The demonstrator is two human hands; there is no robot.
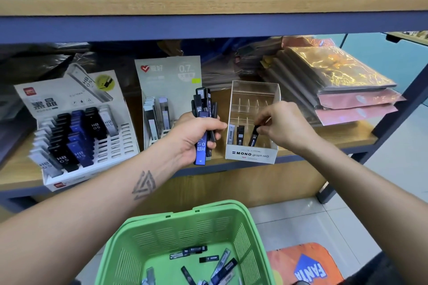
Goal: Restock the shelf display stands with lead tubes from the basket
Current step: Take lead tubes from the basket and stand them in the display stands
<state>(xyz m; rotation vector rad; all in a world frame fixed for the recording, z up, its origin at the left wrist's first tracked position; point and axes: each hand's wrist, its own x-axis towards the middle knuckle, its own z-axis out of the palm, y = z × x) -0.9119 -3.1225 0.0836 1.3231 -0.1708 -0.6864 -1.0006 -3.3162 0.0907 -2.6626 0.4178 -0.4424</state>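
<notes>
1. Nearest the camera sits the green basket (185,238) on the floor, with several loose lead tubes (209,259) lying flat and scattered on its bottom, below and between the person's two forearms.
2. The left hand (194,136) is curled round a bundle of tubes (203,120), held roughly upright; a blue one marked HB 0.5 sticks out below the fist and the rest fan out above it.
3. The right hand (281,124) pinches the top of a single black tube (254,136) between thumb and fingertips.
4. That tube's long axis runs nearly vertical, leaning slightly, its lower end already inside the front row of the clear MONO stand (251,155). The grip is at the upper end, so the tube hangs below and a little left of the fingers.
5. Two other tubes (236,135) stand in slots just to its left; the rows behind look empty.
6. The relation that matters: the slot lies straight beneath the pinch, so the coming move is probably a short push downward along the tube's own axis, then release.
7. The bundle lies just left of the stand, near the right hand for the next pick.
</notes>
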